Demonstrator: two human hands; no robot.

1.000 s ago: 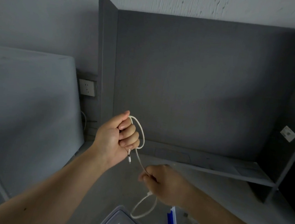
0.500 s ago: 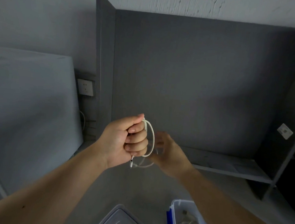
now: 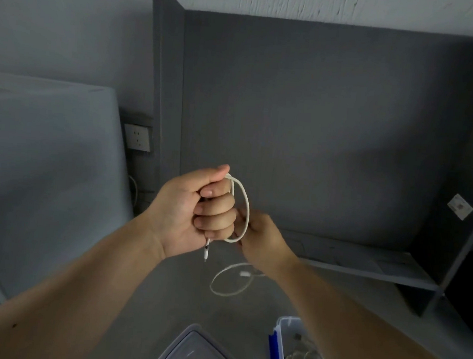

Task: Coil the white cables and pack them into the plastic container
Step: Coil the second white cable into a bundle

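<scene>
Since the earlier frame, the thin white cable's (image 3: 245, 208) loose loop has dropped toward the grey counter (image 3: 169, 296). Left hand (image 3: 196, 213) grip fisted on its coil; right hand (image 3: 262, 238) pinches it before the dark grey back panel (image 3: 319, 123).

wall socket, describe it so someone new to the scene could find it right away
Start at the tall grey board standing upright left of centre. Just left of it, on the wall above the left hand, is the socket. It is the only pale rectangular plate there, with small dark slots.
</scene>
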